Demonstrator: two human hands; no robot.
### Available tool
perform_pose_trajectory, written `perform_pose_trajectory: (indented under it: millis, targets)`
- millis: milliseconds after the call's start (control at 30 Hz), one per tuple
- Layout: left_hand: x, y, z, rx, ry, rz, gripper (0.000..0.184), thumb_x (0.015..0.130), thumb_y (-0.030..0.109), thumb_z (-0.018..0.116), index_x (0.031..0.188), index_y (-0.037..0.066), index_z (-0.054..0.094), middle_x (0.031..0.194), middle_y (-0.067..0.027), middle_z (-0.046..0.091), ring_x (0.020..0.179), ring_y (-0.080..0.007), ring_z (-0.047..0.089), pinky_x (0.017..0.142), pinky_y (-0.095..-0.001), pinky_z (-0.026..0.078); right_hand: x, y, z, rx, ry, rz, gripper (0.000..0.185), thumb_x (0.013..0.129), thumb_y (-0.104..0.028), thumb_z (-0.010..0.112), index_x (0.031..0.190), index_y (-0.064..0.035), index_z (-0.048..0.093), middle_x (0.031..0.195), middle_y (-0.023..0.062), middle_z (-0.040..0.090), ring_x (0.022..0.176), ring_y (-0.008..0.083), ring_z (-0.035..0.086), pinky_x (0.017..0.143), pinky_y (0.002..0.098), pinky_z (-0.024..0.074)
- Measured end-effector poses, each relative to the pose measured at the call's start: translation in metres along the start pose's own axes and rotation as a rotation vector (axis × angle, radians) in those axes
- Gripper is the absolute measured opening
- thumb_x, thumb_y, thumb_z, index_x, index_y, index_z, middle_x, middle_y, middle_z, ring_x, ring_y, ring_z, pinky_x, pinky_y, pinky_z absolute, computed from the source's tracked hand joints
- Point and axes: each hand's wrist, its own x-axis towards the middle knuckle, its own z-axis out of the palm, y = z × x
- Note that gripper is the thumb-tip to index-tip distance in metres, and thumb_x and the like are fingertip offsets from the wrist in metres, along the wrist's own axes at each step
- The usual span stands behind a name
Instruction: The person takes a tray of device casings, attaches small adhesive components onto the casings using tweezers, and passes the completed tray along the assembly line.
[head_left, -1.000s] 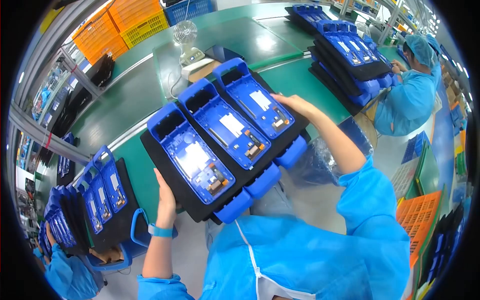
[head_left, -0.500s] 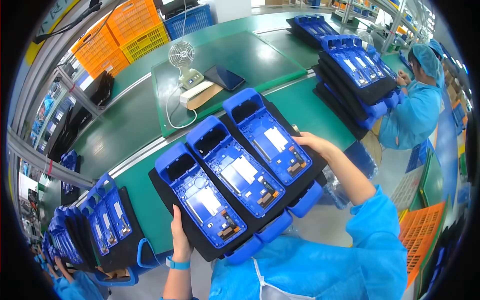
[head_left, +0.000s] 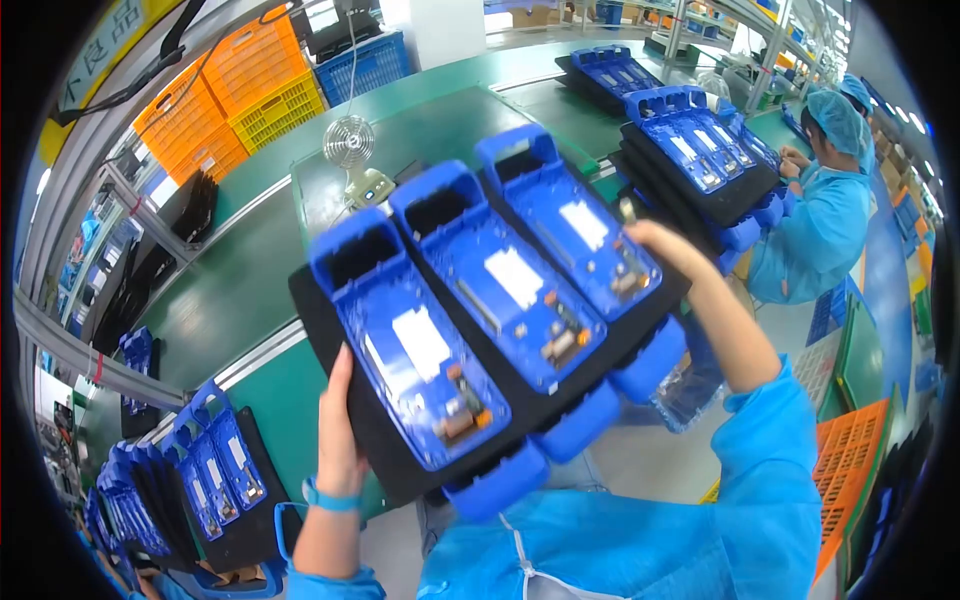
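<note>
Tray [head_left: 380,440], loaded with three blue housings [head_left: 480,250], is gripped at opposite sides by left hand [head_left: 340,440] and right hand [head_left: 665,250], the housings' long axes slanted from gown [head_left: 620,535] toward green bench [head_left: 280,400]; beyond, a fan [head_left: 349,142] is seen.

- We wear a bright blue gown [head_left: 640,545] of thin, creased fabric.
- A white zip [head_left: 521,556] runs down our front.
- Our loose, wrinkled sleeves [head_left: 768,440] end short of the wrists.
- A blue band [head_left: 331,497] circles our left wrist.
- Our left hand [head_left: 339,425] and right hand [head_left: 667,250] are bare.
</note>
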Motion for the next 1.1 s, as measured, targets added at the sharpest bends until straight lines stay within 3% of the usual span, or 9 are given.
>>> perform_pose_trajectory:
  millis: [267,300,400,467,533,600,667,933,1100]
  targets:
    - [0.180,0.009,0.098,-0.212,-0.403,-0.082,0.037,0.086,0.033,0.053,0.110,0.005,0.055,0.104,-0.0073,0.061,0.091,-0.0182,0.059,0.082,-0.0305,0.048,0.044,-0.131,-0.075,-0.065,0.127,-0.157,0.030,0.082,-0.019,0.052,0.107,-0.0032,0.058,0.096,0.0123,0.064,0.079,0.0172,0.064,0.073,0.0290,0.0527]
    - [0.203,0.008,0.102,-0.209,-0.445,-0.094,0.037,0.086,0.033,0.054,0.109,0.005,0.055,0.104,-0.0070,0.061,0.091,-0.0184,0.059,0.081,-0.0307,0.048,0.053,-0.141,-0.076,-0.090,0.157,-0.202,0.030,0.080,-0.022,0.057,0.100,-0.0004,0.059,0.090,0.0111,0.065,0.072,0.0164,0.064,0.067,0.0278,0.0527]
    - [0.270,0.007,0.131,-0.234,-0.481,-0.069,0.037,0.085,0.034,0.054,0.110,0.005,0.055,0.104,-0.0055,0.061,0.090,-0.0181,0.060,0.081,-0.0300,0.048,0.096,-0.184,-0.114,-0.360,0.217,-0.187,0.028,0.081,-0.021,0.056,0.100,-0.0004,0.061,0.094,0.0107,0.064,0.073,0.0156,0.063,0.065,0.0254,0.0517]
    - [0.298,0.012,0.148,-0.050,-0.382,0.033,0.039,0.085,0.036,0.054,0.110,0.006,0.055,0.103,-0.0048,0.061,0.089,-0.0168,0.060,0.080,-0.0285,0.048,0.129,-0.209,-0.135,-0.775,0.401,-0.266,0.038,0.078,-0.030,0.060,0.096,0.0033,0.063,0.098,0.0135,0.063,0.076,0.0177,0.063,0.064,0.0261,0.0494]
    - [0.315,0.010,0.157,-0.005,-0.418,0.025,0.041,0.084,0.038,0.052,0.110,0.006,0.055,0.102,-0.0044,0.061,0.088,-0.0167,0.060,0.078,-0.0278,0.049,0.166,-0.224,-0.156,-1.241,0.510,-0.263,0.058,0.071,-0.043,0.062,0.100,0.0062,0.060,0.105,0.0161,0.060,0.091,0.0247,0.059,0.077,0.0327,0.0448]
    - [0.332,0.009,0.168,-0.007,-0.389,0.030,0.043,0.084,0.041,0.051,0.109,0.006,0.056,0.100,-0.0055,0.062,0.086,-0.0177,0.061,0.076,-0.0288,0.050,0.192,-0.237,-0.166,-1.300,0.602,-0.247,0.059,0.071,-0.045,0.059,0.103,0.0041,0.059,0.108,0.0171,0.059,0.097,0.0279,0.057,0.082,0.0335,0.0428]
    - [0.341,0.002,0.176,-0.030,-0.359,0.041,0.042,0.084,0.041,0.051,0.107,0.006,0.057,0.098,-0.0059,0.062,0.084,-0.0182,0.061,0.075,-0.0293,0.050,0.205,-0.244,-0.163,-1.261,0.641,-0.249,0.047,0.074,-0.038,0.060,0.101,-0.0005,0.063,0.101,0.0120,0.062,0.090,0.0215,0.059,0.079,0.0308,0.0441]
    - [0.382,-0.014,0.156,-0.112,-0.291,0.002,0.037,0.083,0.037,0.052,0.102,0.005,0.058,0.091,-0.0069,0.064,0.078,-0.0207,0.062,0.070,-0.0302,0.052,0.254,-0.237,-0.163,-1.419,0.536,-0.230,0.067,0.067,-0.054,0.061,0.102,0.0036,0.060,0.108,0.0186,0.058,0.101,0.0296,0.055,0.085,0.0332,0.0425]
    - [0.393,-0.018,0.156,-0.094,-0.329,-0.007,0.045,0.081,0.041,0.055,0.102,0.001,0.057,0.093,-0.0088,0.062,0.080,-0.0201,0.061,0.072,-0.0307,0.050,0.288,-0.224,-0.184,-1.127,0.583,-0.253,0.053,0.063,-0.040,0.069,0.094,0.0021,0.065,0.095,0.0132,0.063,0.084,0.0188,0.058,0.075,0.0305,0.0452]
